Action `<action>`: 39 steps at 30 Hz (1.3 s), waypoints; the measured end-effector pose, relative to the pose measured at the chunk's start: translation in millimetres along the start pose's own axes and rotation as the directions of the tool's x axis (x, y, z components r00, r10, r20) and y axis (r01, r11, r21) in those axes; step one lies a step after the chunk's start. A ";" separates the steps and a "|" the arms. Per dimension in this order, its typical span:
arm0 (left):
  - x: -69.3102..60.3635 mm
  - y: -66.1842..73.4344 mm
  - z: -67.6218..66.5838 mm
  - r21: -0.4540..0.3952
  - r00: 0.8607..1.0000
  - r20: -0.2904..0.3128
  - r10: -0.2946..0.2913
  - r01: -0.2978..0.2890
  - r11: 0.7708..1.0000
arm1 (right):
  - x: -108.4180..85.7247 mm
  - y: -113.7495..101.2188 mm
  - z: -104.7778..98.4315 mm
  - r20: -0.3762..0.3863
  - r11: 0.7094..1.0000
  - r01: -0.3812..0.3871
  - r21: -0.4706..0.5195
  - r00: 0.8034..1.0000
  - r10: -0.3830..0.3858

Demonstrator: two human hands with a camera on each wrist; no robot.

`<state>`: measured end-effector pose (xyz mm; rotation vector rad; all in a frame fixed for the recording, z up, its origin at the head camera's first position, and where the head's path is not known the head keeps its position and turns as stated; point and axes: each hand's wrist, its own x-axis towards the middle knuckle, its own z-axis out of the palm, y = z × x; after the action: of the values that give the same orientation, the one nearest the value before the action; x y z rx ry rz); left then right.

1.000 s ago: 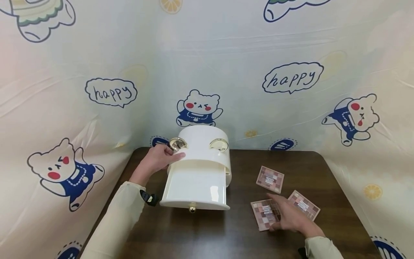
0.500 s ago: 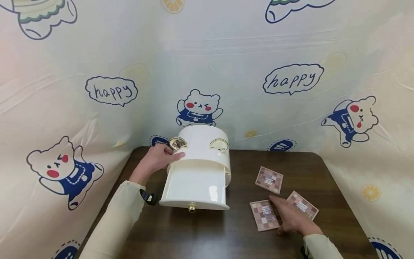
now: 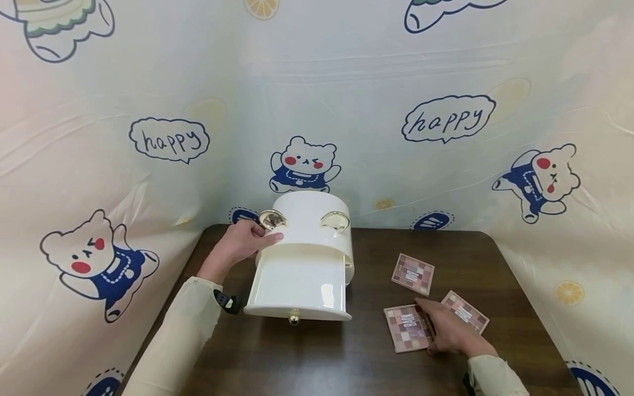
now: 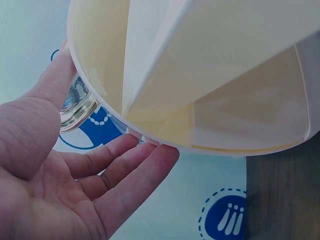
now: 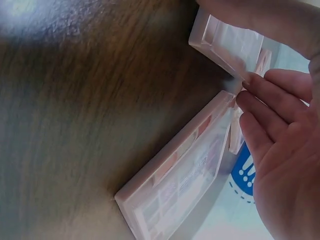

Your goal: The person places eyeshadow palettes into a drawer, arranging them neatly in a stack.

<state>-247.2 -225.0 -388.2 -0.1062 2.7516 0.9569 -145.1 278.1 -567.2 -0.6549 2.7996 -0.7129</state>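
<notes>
A white, round-topped storage box [image 3: 312, 225] with gold ring-shaped fittings stands in mid-table in the head view. Its drawer [image 3: 297, 286] is pulled out, with a gold knob [image 3: 294, 317] at the front. My left hand [image 3: 240, 242] holds the box's left side, thumb on the curved top. In the left wrist view the fingertips [image 4: 167, 152] touch the outer wall below the rim. My right hand [image 3: 451, 327] grips an eyeshadow palette [image 3: 406, 330] across its right end, thumb at the near edge. The right wrist view shows that palette [image 5: 225, 42] between thumb and fingers.
Two more checkered palettes lie nearby: one behind [image 3: 413, 274] and one to the right [image 3: 468, 312], partly covered by my right hand. The dark wooden table [image 3: 277, 363] meets a printed cloth backdrop [image 3: 371, 165] at its back and sides.
My right hand has shifted slightly right over the near palette, its thumb moving toward the right end. Left hand, box and drawer stay where they were.
</notes>
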 end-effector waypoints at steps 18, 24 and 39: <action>-1.6 0.2 0.4 -0.011 1.000 0.010 -0.012 0.012 1.000 | -12.6 3.9 -5.4 -0.059 0.937 -0.116 0.330 0.988 0.143; -2.0 0.7 -0.2 -0.004 1.000 0.000 -0.013 0.013 1.000 | -16.2 -2.5 -8.8 -0.135 0.936 -0.083 0.341 0.981 0.137; -1.1 -0.4 -0.2 0.008 1.000 -0.006 -0.003 0.004 1.000 | -19.6 -25.8 -31.0 -0.197 0.874 -0.060 0.481 0.965 0.175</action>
<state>-246.1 -225.5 -388.1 -0.1125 2.7592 0.9459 -126.5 279.4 -526.3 -0.3180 2.6613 -1.4667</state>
